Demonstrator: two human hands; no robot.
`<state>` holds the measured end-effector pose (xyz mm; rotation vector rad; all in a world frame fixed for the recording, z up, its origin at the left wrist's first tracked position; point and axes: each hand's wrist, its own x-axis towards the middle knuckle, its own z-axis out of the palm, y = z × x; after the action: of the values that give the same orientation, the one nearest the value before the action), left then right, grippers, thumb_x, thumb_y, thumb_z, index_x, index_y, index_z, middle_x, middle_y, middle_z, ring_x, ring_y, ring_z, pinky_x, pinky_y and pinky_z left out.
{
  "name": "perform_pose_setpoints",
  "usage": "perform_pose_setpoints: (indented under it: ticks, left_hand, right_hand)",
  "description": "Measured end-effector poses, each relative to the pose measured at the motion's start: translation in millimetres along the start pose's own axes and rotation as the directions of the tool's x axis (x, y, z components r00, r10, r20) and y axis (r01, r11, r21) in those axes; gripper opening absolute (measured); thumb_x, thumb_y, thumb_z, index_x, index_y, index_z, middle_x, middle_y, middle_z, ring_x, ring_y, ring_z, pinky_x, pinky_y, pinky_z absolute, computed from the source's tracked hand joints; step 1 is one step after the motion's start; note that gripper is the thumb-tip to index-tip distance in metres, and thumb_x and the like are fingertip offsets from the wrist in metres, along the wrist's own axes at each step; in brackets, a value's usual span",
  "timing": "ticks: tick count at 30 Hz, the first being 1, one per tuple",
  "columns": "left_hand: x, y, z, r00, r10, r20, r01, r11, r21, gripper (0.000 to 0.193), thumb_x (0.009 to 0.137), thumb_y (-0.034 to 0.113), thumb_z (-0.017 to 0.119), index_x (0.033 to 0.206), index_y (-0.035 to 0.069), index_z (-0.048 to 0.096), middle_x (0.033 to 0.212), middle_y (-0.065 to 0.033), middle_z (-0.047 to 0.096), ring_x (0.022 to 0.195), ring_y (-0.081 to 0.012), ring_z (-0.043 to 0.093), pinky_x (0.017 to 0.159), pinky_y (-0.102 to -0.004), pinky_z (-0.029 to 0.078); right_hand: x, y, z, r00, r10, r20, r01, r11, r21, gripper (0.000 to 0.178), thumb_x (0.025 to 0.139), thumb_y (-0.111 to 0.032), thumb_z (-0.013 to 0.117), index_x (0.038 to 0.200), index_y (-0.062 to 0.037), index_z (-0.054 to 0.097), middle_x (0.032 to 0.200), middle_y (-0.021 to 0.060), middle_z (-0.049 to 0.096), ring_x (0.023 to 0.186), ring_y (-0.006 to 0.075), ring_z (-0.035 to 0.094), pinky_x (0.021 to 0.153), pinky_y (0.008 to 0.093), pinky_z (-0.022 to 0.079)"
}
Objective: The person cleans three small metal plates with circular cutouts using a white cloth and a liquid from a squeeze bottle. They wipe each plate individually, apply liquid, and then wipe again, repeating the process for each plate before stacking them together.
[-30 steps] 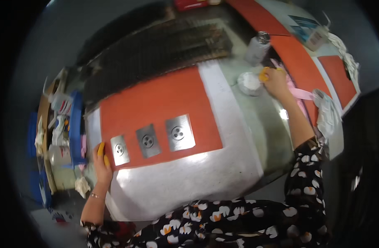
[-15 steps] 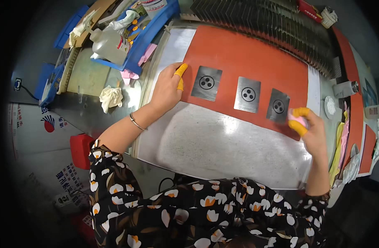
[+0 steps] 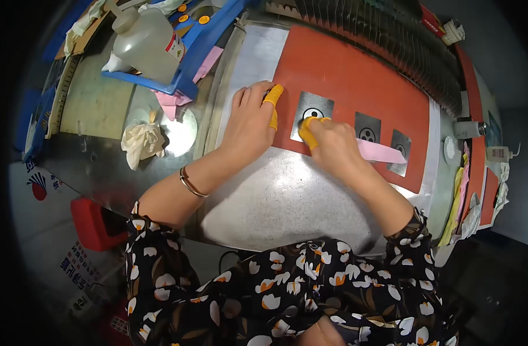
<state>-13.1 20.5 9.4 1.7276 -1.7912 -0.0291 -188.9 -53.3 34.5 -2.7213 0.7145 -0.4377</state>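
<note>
Three thin grey metal plates lie in a row on an orange-red mat (image 3: 344, 66): a left plate (image 3: 326, 102), a middle plate (image 3: 372, 123) and a right plate (image 3: 398, 167). Each bears a black ring with dots inside. My right hand (image 3: 333, 147), with yellow finger cots, is closed on a pink cloth (image 3: 381, 152) and presses onto the left plate, hiding its lower part. The cloth's tail trails rightward over the other two plates. My left hand (image 3: 252, 115), also with yellow cots, lies on the mat's left edge with fingers stretched out.
Many dark upright plates stand in a rack (image 3: 379, 40) behind the mat. At left, a blue tray (image 3: 189, 81) bears a clear plastic bottle (image 3: 149, 49); a crumpled white cloth (image 3: 142, 143) lies nearby. A bottle (image 3: 469, 128) and a white round dish (image 3: 450, 150) stand at right.
My right hand has swung left from beside the right plate to the left plate, taking the pink cloth along. My left hand stays at the mat's left edge. The view has shifted slightly.
</note>
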Motion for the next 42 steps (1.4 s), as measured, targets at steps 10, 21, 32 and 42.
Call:
perform_pose_setpoints:
  ticks: [10,21,32,42]
  left_hand:
    - [-0.1,-2.3,2.5,0.999,0.020,-0.026,-0.020,1.000,-0.016,0.047,0.068,-0.007,0.057,0.115,-0.004,0.049,0.120,-0.0153,0.045,0.106,-0.0321,0.045,0.093,-0.0426,0.034]
    - [-0.3,-2.0,-0.3,1.000,0.008,-0.009,-0.008,1.000,0.014,0.042,0.068,-0.007,0.056,0.110,-0.006,0.051,0.120,-0.0160,0.045,0.105,-0.0337,0.044,0.094,-0.0429,0.034]
    - [-1.5,-1.1,-0.8,1.000,-0.018,0.019,0.017,1.000,0.025,0.045,0.068,-0.005,0.056,0.113,-0.005,0.050,0.121,-0.0165,0.044,0.108,-0.0329,0.044,0.097,-0.0443,0.032]
    - [2.4,0.6,1.1,1.000,-0.003,0.001,0.003,1.000,0.027,0.043,0.068,-0.007,0.055,0.111,-0.007,0.050,0.120,-0.0192,0.043,0.111,-0.0342,0.042,0.097,-0.0432,0.032]
  right_hand:
    - [4.6,-8.2,3.8,1.000,0.018,-0.005,-0.018,1.000,-0.006,0.008,0.074,-0.007,0.064,0.077,-0.0013,0.059,0.068,0.0171,0.061,0.061,0.0333,0.060,0.052,0.0407,0.047]
    - [-3.9,25.4,-17.1,0.996,0.082,-0.019,-0.082,0.997,-0.002,0.007,0.075,-0.005,0.060,0.080,-0.0006,0.057,0.069,0.0173,0.061,0.063,0.0346,0.059,0.055,0.0433,0.046]
    - [33.9,21.8,-0.3,0.999,0.016,-0.028,-0.016,0.999,-0.029,0.008,0.073,-0.007,0.061,0.079,-0.0016,0.060,0.070,0.0181,0.061,0.062,0.0358,0.059,0.055,0.0441,0.046]
    - [48.3,36.5,-0.3,0.999,0.036,-0.037,-0.038,0.996,-0.077,0.011,0.072,-0.010,0.059,0.082,-0.0048,0.059,0.067,0.0168,0.060,0.062,0.0361,0.059,0.057,0.0464,0.046]
